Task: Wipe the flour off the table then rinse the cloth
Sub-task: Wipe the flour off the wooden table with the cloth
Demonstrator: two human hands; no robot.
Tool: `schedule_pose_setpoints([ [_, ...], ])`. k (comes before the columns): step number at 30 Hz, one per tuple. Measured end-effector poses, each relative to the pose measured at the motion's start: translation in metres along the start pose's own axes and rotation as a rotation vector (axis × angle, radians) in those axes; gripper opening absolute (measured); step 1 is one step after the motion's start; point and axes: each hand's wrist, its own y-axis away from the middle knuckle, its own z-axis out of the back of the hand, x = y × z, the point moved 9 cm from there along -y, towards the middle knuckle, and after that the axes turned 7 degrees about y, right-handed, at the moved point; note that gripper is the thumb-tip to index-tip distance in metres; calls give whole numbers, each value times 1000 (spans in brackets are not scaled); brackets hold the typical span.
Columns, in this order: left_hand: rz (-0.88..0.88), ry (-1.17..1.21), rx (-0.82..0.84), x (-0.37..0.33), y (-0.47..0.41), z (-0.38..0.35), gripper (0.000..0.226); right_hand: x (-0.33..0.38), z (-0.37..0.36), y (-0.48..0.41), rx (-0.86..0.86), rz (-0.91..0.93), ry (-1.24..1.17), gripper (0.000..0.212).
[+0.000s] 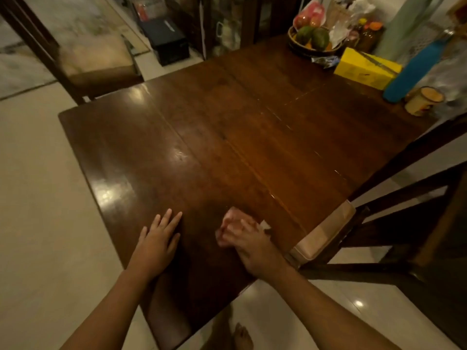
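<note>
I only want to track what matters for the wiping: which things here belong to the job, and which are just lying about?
Job: cloth, right hand holding it, left hand flat on the table.
Lying about: fruit basket, yellow box, blue bottle, cup.

A home dining room, dark polished wooden table (227, 137), wooden chairs with cushioned seats (96, 59) pulled up to it, fruit basket (312, 39), yellow box (366, 68), blue bottle (414, 72) and cup (423, 101) at the far end, pale tiled floor (38, 198), cluttered shelves behind.
</note>
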Motion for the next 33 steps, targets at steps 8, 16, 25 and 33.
schedule_pose_setpoints([
  [8,31,94,20,48,7,24,62,-33,18,18,30,-159,112,49],
  [16,-144,46,58,78,-23,43,62,39,-17,-72,-3,-281,117,50],
  [25,-139,-44,118,162,-60,107,66,80,-41,0,10,-342,69,40],
  [33,-215,-181,260,168,-69,115,67,153,-68,-131,-6,-353,197,48],
])
